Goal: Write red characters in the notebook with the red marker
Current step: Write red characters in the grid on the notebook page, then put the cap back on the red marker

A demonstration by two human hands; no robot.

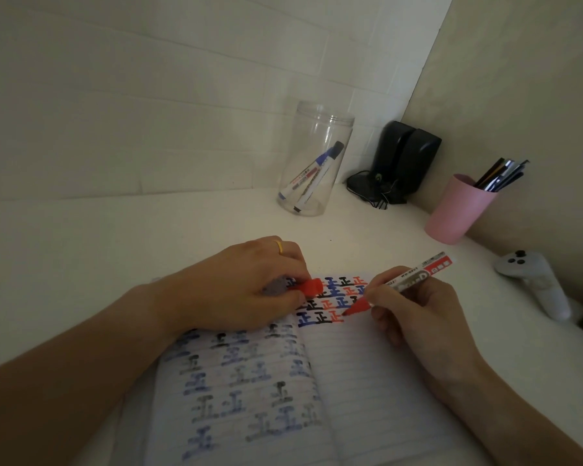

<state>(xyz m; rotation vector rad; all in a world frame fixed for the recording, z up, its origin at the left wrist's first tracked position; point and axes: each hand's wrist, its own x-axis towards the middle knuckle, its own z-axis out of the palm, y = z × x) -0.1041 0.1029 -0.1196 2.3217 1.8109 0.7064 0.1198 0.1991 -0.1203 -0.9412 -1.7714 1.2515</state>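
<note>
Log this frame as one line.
right hand: holds red marker, tip on notebook | left hand: holds red cap, pins page

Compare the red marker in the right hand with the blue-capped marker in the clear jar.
The red marker is uncapped, held in the right hand, its tip at the notebook page. The blue-capped marker is capped and leans unused inside the clear plastic jar. Both have white labelled barrels.
</note>
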